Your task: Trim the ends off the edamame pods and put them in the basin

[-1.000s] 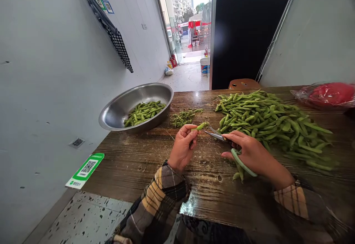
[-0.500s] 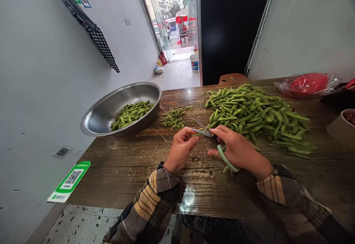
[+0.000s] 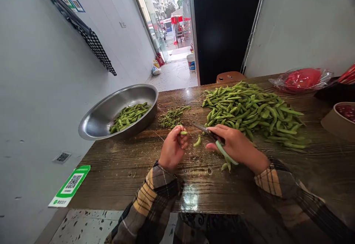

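Observation:
My left hand (image 3: 174,146) is closed, pinching a green soybean pod (image 3: 183,132) whose end shows past the fingertips. In my right hand (image 3: 235,144) is a pair of scissors (image 3: 206,130) with pale green handles, its blades pointing to the upper left. One loose pod (image 3: 197,141) lies on the table between my hands. Just beyond my right hand spreads a large heap of soybean pods (image 3: 249,109). Small trimmings (image 3: 173,117) form a little pile ahead of my left hand. A few more pods (image 3: 226,165) show below the scissor handles.
At the left of the wooden table (image 3: 116,177) stands a wide steel basin (image 3: 97,118) with pods in it. A green QR-code card (image 3: 70,185) lies at the left edge. Toward the right are a red item in clear plastic (image 3: 302,79) and a bowl (image 3: 335,125) of dark red contents.
My hands have drawn apart: the left moved left with a pod, and the scissor blades are away from it. A loose pod now shows on the table between them.

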Demonstrator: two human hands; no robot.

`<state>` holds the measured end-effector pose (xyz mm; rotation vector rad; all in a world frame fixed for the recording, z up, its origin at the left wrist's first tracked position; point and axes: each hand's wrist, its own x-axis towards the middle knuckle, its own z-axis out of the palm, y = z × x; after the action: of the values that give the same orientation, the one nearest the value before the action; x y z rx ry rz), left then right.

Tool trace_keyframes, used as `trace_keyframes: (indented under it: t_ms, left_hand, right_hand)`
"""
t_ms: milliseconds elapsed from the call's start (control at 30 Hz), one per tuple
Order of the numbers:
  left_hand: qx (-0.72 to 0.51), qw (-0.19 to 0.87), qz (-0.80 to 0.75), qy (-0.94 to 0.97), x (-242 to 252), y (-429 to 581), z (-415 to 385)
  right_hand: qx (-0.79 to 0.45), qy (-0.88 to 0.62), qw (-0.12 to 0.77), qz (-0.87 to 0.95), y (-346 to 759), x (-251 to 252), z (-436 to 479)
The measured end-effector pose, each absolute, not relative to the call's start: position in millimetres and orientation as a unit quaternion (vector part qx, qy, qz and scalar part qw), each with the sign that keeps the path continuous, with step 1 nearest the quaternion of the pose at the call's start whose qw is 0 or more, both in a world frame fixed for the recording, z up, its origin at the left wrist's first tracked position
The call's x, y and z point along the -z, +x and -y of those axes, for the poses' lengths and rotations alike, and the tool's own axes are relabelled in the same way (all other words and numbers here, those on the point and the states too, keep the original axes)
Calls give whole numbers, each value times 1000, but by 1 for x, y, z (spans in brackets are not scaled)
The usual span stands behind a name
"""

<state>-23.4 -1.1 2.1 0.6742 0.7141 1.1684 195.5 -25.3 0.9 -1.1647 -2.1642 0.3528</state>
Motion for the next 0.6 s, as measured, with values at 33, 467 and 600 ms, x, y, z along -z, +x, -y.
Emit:
trace_keyframes:
  t_ms: [33, 467, 600]
  left_hand:
    - [-536, 725, -319, 292, -2, -25, 0]
    - [-323, 291, -512, 741, 22, -19, -5]
    - [-285, 235, -518, 772, 25, -22, -8]
  right_hand:
    - [-137, -449, 350, 810, 197, -1, 24]
    - [-143, -461, 377, 790, 198, 1, 21]
    - [-148, -465, 361, 795, 198, 0, 22]
